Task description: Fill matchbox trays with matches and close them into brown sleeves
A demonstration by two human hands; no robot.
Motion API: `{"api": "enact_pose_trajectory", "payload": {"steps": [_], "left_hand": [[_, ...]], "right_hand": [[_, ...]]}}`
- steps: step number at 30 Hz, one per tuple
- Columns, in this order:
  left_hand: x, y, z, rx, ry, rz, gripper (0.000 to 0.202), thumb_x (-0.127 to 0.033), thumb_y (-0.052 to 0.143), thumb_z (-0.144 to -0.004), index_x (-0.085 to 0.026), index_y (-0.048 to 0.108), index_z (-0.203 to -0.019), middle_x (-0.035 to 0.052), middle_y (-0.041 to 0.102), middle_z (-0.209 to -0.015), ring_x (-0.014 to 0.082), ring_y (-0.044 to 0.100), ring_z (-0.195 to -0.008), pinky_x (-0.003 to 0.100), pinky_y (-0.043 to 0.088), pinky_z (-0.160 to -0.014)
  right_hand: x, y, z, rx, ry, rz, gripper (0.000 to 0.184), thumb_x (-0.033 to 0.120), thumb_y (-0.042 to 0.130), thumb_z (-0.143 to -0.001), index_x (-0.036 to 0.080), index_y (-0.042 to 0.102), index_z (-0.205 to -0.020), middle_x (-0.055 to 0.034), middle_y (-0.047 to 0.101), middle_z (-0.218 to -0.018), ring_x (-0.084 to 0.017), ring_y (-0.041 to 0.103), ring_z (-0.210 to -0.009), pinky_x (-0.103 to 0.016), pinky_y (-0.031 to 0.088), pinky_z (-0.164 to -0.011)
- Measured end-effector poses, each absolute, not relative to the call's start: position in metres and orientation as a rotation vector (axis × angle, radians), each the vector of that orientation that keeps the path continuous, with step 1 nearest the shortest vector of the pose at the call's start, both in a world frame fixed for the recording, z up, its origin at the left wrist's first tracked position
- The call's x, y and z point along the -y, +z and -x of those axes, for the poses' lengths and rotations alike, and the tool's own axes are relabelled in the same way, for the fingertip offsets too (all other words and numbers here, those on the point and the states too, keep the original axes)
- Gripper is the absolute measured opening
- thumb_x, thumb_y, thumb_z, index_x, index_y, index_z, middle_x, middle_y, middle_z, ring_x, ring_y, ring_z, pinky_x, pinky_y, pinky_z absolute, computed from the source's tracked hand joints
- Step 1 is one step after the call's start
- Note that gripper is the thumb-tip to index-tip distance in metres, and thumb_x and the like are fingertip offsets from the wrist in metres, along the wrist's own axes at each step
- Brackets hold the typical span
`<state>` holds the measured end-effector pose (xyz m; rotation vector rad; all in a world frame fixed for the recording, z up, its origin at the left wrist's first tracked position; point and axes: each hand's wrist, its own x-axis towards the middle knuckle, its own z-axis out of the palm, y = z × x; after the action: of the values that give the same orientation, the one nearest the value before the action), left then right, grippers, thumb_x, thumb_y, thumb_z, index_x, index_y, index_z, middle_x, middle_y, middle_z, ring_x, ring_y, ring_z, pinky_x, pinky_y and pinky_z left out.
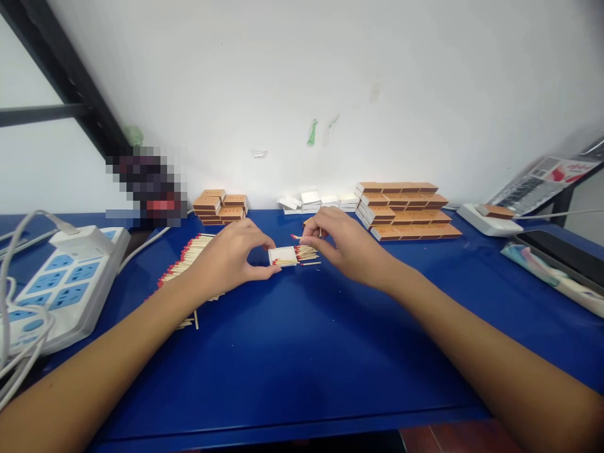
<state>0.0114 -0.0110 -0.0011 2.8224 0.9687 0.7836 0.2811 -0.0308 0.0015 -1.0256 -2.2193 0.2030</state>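
Note:
My left hand (231, 257) pinches the left end of a small white matchbox tray (282, 255) lying on the blue table (302, 352). Several red-tipped matches (306, 253) stick out of the tray's right end. My right hand (342, 242) is closed in a pinch on a single match (296, 237) just above those matches. A long loose pile of matches (186, 259) lies behind and to the left of my left hand.
Brown matchbox sleeves are stacked at the back right (406, 211) and back left (221, 206), with white trays (317, 201) between them by the wall. A white power strip (66, 277) with cables sits at the left. A dark phone (564, 251) lies far right.

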Motion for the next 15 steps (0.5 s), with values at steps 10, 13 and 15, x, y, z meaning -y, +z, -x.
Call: {"api": "enact_pose_trajectory", "payload": {"steps": [10,13,15], "left_hand": [[0.018,0.001,-0.019,-0.944,0.755,-2.800,0.024,-0.036,0.088,-0.085,-0.020,0.076,-0.099,0.0033,0.074,-0.092,0.0238,0.064,-0.094,0.035,0.047,-0.080],[0.017,0.002,-0.017,-0.956,0.759,-2.807,0.025,-0.035,0.089,-0.084,-0.020,0.077,-0.101,0.0030,0.074,-0.091,0.0239,0.064,-0.094,0.035,0.047,-0.081],[0.016,0.001,-0.017,-0.958,0.755,-2.810,0.026,-0.034,0.089,-0.084,-0.020,0.077,-0.101,0.0027,0.074,-0.091,0.0239,0.064,-0.094,0.035,0.047,-0.081]], "right_hand": [[0.041,-0.009,-0.269,2.302,0.260,1.036,0.010,0.030,0.065,-0.104,0.021,0.067,-0.101,-0.0066,0.063,-0.101,-0.023,0.055,-0.099,-0.038,0.044,-0.088],[0.041,-0.005,-0.275,2.344,0.379,1.042,0.012,0.033,0.071,-0.101,0.021,0.069,-0.097,-0.0044,0.061,-0.097,-0.021,0.056,-0.093,-0.035,0.044,-0.082],[0.041,-0.004,-0.276,2.379,0.453,1.058,0.011,0.032,0.071,-0.100,0.021,0.069,-0.097,-0.0036,0.061,-0.097,-0.018,0.055,-0.087,-0.033,0.043,-0.077]]}}
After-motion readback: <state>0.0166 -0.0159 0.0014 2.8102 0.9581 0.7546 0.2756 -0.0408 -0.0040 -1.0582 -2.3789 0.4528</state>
